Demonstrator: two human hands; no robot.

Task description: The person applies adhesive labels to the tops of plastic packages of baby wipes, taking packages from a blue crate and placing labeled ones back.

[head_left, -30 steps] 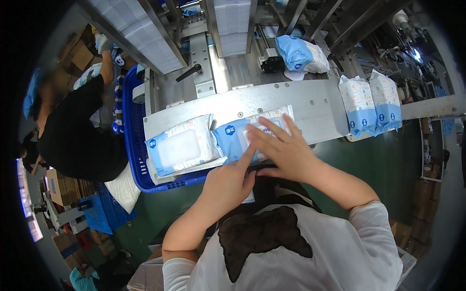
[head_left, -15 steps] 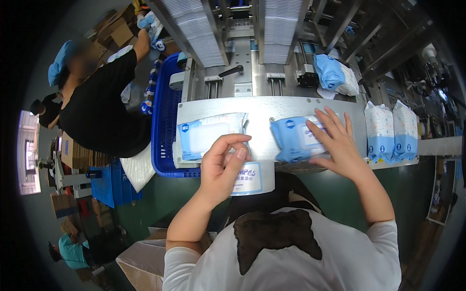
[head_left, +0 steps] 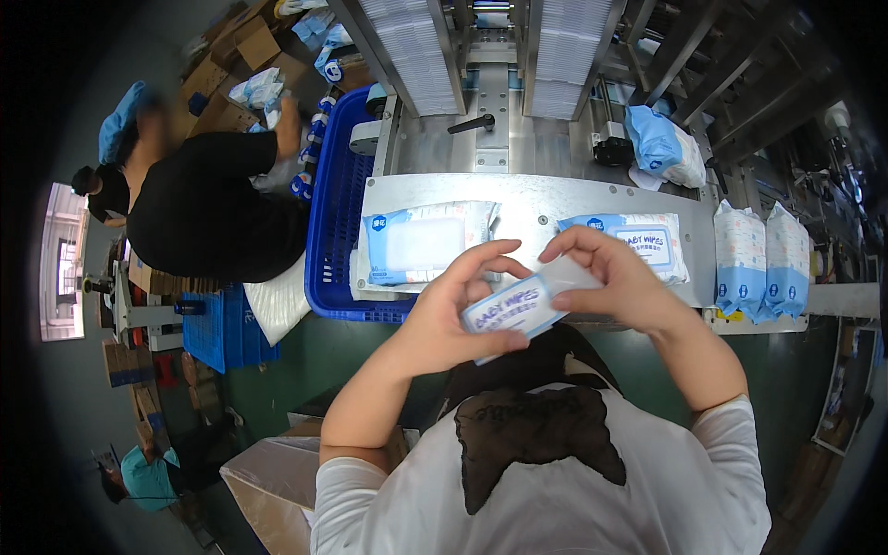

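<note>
Both hands hold a white label sticker (head_left: pixel 513 310) with a blue border and dark print, in front of the bench edge. My left hand (head_left: pixel 446 313) grips its left end, thumb below and fingers behind. My right hand (head_left: pixel 618 282) pinches its upper right end between thumb and fingers. Behind my left hand lies a blue-and-white wipes pack (head_left: pixel 425 242) with a plain white lid. Another wipes pack (head_left: pixel 661 250), bearing a similar label on top, lies behind my right hand, which partly covers it.
Two upright wipes packs (head_left: pixel 740 264) stand on the right, and a tilted pack (head_left: pixel 661 143) rests behind them. Tall stacks of white sheets (head_left: pixel 412 60) rise in the metal machine. A blue basket (head_left: pixel 335 203) borders the bench (head_left: pixel 527 199); a co-worker (head_left: pixel 217 203) is at far left.
My right hand has left the right-hand wipes pack and taken hold of the label's other end. The label has risen and tilted between both hands. The view has shifted slightly.
</note>
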